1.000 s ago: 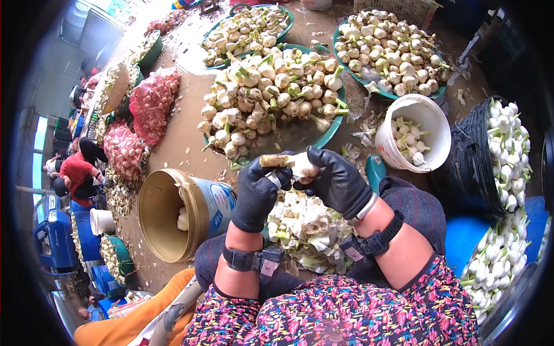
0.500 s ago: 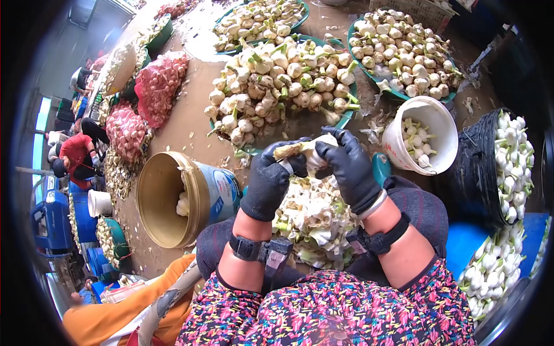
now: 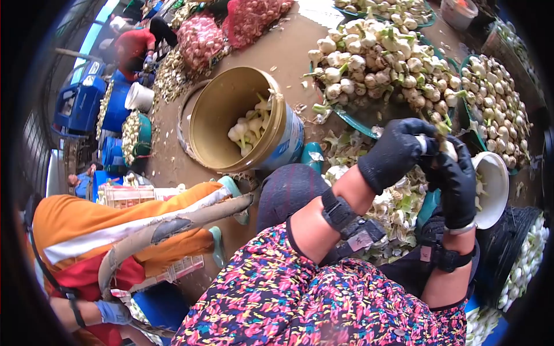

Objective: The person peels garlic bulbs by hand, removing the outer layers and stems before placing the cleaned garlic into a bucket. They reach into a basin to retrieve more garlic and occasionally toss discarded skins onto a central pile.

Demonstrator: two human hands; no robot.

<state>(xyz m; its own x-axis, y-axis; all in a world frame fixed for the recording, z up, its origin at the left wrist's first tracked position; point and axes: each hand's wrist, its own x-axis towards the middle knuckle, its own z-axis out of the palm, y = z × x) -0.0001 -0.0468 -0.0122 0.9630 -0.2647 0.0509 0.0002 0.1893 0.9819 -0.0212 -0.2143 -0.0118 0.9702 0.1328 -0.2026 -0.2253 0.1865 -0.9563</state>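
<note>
Black gloves cover both hands. My left hand (image 3: 398, 151) is closed, with its fingertips at a garlic bulb (image 3: 447, 149) that has a stub of stem. My right hand (image 3: 456, 183) is wrapped round the same bulb, close beside the left. Below the hands, a heap of garlic peels (image 3: 398, 210) lies between the knees. Beyond them stands a green basin (image 3: 360, 128) piled with untrimmed garlic bulbs (image 3: 386, 63). A tan bucket (image 3: 280, 130) on its left holds several white peeled bulbs (image 3: 249, 130).
A white bucket (image 3: 497, 190) and a black basket of clean garlic (image 3: 522, 271) stand on the right. At lower left sits a person in orange trousers (image 3: 133, 216), beside a curved wrapped bar (image 3: 173, 228). Another person in red (image 3: 131, 49) and mesh sacks (image 3: 202, 40) are farther off.
The view has swung left, so the scene now lies farther right and the orange-clad person shows more. Both hands still hold the bulb, now turned with its stem upward.
</note>
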